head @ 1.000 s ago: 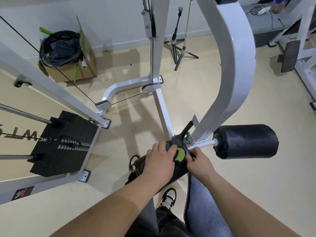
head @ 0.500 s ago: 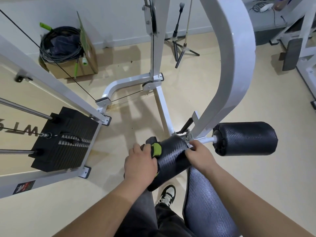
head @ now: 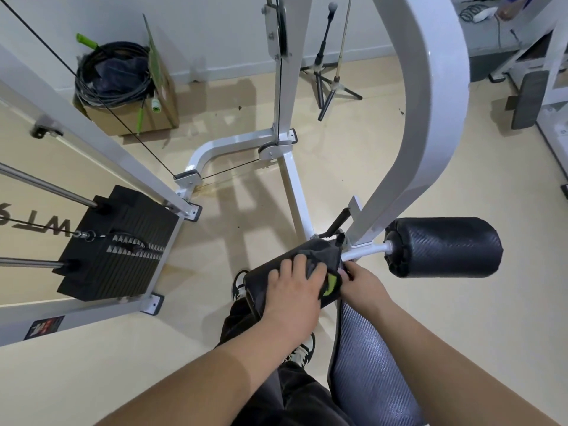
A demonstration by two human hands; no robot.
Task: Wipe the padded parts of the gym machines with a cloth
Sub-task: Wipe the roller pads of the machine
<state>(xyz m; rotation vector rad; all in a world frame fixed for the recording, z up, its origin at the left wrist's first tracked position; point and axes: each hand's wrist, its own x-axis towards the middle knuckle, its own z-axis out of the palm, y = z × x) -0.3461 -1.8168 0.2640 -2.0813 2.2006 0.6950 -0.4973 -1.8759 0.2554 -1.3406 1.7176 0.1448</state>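
Note:
A dark grey cloth (head: 319,256) with a green patch lies over the left black roller pad (head: 261,278) of a white gym machine. My left hand (head: 295,293) presses flat on the cloth on top of that pad. At the pad's right end, beside the axle, my right hand (head: 361,285) holds the pad, fingers curled at its end. The right black roller pad (head: 442,245) sits bare on the other side of the white curved arm (head: 424,124). A grey padded seat (head: 368,370) lies below my right forearm.
A black weight stack (head: 120,244) on chrome rods stands at left inside the white frame, with cables running to pulleys. A cardboard box of coiled cables (head: 120,87) sits by the wall. Tripod stands (head: 329,84) are at the back; another machine's pad (head: 528,99) at right.
My left hand slid left along the left roller pad with the cloth, then back right toward the axle end. My right hand stayed at the pad's right end.

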